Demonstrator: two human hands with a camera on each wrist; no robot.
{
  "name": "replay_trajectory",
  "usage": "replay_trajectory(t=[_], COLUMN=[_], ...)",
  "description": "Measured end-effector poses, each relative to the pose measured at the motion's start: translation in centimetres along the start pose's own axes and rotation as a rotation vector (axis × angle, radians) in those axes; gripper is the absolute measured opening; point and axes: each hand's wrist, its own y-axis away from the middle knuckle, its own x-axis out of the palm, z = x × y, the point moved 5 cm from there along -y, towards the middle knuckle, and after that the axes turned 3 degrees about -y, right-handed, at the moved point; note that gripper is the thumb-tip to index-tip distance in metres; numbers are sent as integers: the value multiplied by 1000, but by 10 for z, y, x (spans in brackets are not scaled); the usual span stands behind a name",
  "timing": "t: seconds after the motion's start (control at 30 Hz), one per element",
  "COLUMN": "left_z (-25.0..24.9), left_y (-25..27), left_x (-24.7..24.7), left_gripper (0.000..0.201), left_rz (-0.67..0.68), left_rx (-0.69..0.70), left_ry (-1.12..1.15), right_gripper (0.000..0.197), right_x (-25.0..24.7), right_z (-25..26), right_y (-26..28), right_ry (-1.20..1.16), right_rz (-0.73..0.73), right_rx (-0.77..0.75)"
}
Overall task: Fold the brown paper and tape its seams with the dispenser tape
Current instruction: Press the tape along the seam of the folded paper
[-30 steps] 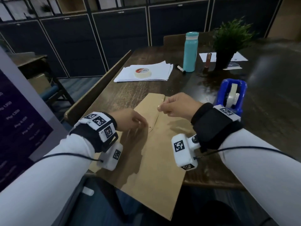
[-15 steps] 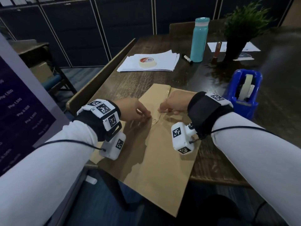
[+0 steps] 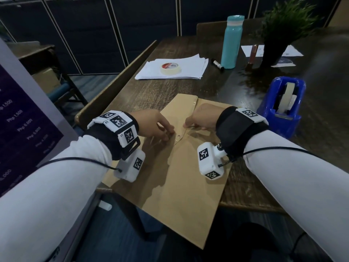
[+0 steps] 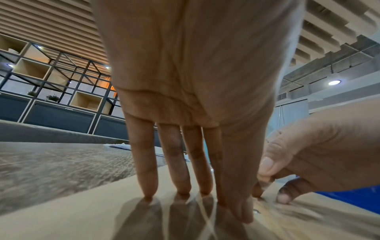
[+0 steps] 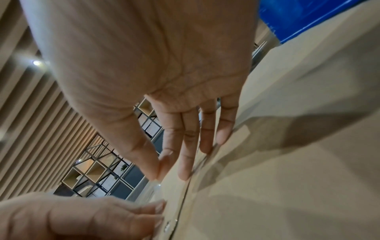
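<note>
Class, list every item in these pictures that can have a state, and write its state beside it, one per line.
Brown paper: folded, flat, near end overhanging the dark wooden table.
Left hand: straight fingers pressing the paper.
Right hand: thumb and forefinger pinched at the seam.
Blue tape dispenser: upright, loaded.
Loose masking tape roll: flat on white sheets.
Teal bottle: upright, capped.

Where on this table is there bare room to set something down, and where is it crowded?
Bare wood lies between the brown paper and the white paper stack, and right of the blue tape dispenser. It is crowded round the teal bottle, marker and potted plant.
</note>
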Motion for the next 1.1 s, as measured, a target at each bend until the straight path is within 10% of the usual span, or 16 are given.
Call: replay_trajectory(t=[1.1], left_z=[-16], left_y=[-18], left_x=[-9], left_gripper=[38], left_rz=[-99], left_rx=[-74], left_ry=[-167], right_gripper=[32], right_x=[6], right_z=[1], right_y=[4], right_ry=[38], right_rz=[-29], right_rx=[-36])
